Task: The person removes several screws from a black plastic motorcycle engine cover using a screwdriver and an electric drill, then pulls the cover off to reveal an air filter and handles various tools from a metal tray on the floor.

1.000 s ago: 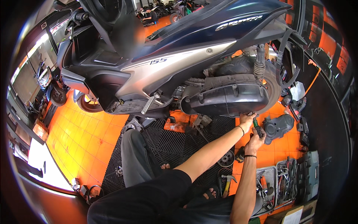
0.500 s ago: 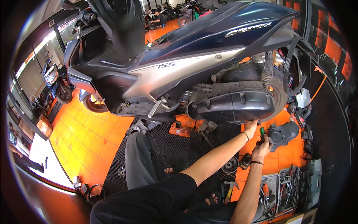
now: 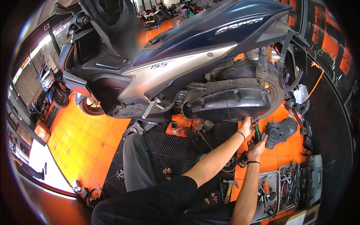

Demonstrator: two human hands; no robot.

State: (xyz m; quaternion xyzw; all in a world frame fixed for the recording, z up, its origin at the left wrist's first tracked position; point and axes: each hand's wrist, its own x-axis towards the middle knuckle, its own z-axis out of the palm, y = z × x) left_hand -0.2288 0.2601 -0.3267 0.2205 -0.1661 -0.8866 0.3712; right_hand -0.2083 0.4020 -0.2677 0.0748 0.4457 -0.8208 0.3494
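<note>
The scooter (image 3: pixel 195 56) stands side-on before me, its black belt case cover (image 3: pixel 228 107) at the rear. My left hand (image 3: pixel 246 126) reaches up to the cover's lower rear edge. Its fingers look curled there, and what they hold, if anything, is hidden. My right hand (image 3: pixel 257 147) is closed round a screwdriver (image 3: pixel 257 132) with a green and black handle. The tool points up, its upper end close to my left fingers and the cover's underside. A loose dark plastic cover (image 3: pixel 281 133) lies just right of my right hand.
Trays of tools (image 3: pixel 269 191) and a grey-green case (image 3: pixel 312 182) lie at lower right. A hammer (image 3: pixel 229 189) and a power tool (image 3: pixel 242 159) are by my forearms. Metal parts and a black mat (image 3: pixel 157 140) are under the scooter. Another scooter (image 3: pixel 52 86) stands far left.
The whole view has shifted slightly, so the scooter sits a little further left. My right hand has brought the screwdriver up nearer to my left hand and the cover's underside.
</note>
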